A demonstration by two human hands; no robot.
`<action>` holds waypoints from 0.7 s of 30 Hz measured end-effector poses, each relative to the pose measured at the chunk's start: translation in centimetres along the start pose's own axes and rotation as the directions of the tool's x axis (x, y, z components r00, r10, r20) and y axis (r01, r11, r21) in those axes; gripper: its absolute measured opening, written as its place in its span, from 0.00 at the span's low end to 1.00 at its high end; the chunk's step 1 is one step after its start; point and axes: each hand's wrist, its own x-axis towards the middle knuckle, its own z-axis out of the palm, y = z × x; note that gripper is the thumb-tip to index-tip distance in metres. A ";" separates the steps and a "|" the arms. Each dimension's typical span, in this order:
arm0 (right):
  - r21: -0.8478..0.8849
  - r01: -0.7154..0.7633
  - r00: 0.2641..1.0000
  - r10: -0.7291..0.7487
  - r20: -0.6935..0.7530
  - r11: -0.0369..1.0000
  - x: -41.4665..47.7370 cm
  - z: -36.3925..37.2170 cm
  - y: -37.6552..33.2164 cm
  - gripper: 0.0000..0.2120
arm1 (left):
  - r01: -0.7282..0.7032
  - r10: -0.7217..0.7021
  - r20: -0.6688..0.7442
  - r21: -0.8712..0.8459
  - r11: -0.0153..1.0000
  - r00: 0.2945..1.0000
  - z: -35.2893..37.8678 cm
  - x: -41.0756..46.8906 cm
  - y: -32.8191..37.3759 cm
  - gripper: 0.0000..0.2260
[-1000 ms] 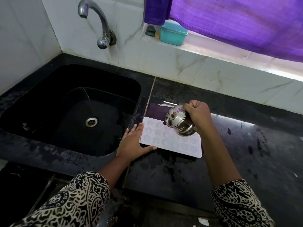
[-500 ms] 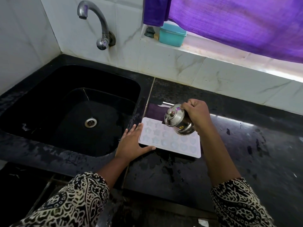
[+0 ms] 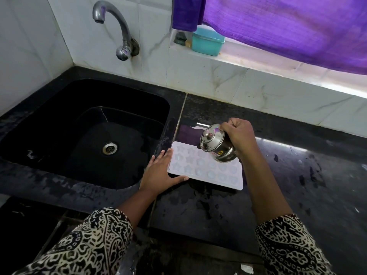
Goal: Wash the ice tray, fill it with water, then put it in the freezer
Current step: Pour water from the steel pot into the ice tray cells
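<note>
Head view: a white ice tray [image 3: 205, 168] lies flat on the black counter [image 3: 307, 175], just to the right of the black sink [image 3: 59, 110]. Its moulded pockets face up; whether they hold water cannot be told.

The left hand [image 3: 159, 175] lies flat on the counter at the tray's left end. Its fingers are straight and close together along that short edge, and the thumb reaches out along the near edge, touching it. It grips nothing.

The right hand [image 3: 238, 135] is above the far right part of the tray, fingers curled tightly round a small steel pot [image 3: 215, 143]. The pot is tipped on its side, with its rounded, knobbed end turned to the left and towards the camera. It carries a small yellow sticker low on its body and covers the tray's far right corner from view. No stream of water can be made out.

Dark wet patches [image 3: 202, 197] mark the counter in front of the tray. The sink has a metal drain [image 3: 109, 148] in its floor, and a curved metal tap [image 3: 119, 30] comes out of the white tiled wall above it. A teal box [image 3: 207, 41] sits on the ledge behind, partly under a purple curtain [image 3: 288, 26]. Both forearms come out of black-and-cream patterned sleeves [image 3: 85, 247].
</note>
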 end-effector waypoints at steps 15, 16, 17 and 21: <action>-0.030 -0.019 1.000 0.019 0.011 0.999 -0.1 0.6 0.6 0.12 | -0.003 0.003 -0.003 -0.001 1.000 1.000 0.1 0.0 -0.1 0.54; -0.027 -0.019 1.000 0.020 0.011 0.999 -0.1 0.6 0.6 0.13 | -0.003 0.003 -0.003 -0.001 1.000 1.000 0.0 0.0 -0.1 0.54; -0.027 -0.020 1.000 0.020 0.010 0.999 -0.1 0.6 0.6 0.13 | -0.002 0.002 -0.002 -0.001 1.000 1.000 0.0 0.0 -0.1 0.54; 0.015 -0.027 1.000 0.027 0.011 1.000 0.0 0.4 0.5 0.12 | -0.003 0.003 -0.004 -0.012 1.000 1.000 0.1 0.1 -0.1 0.54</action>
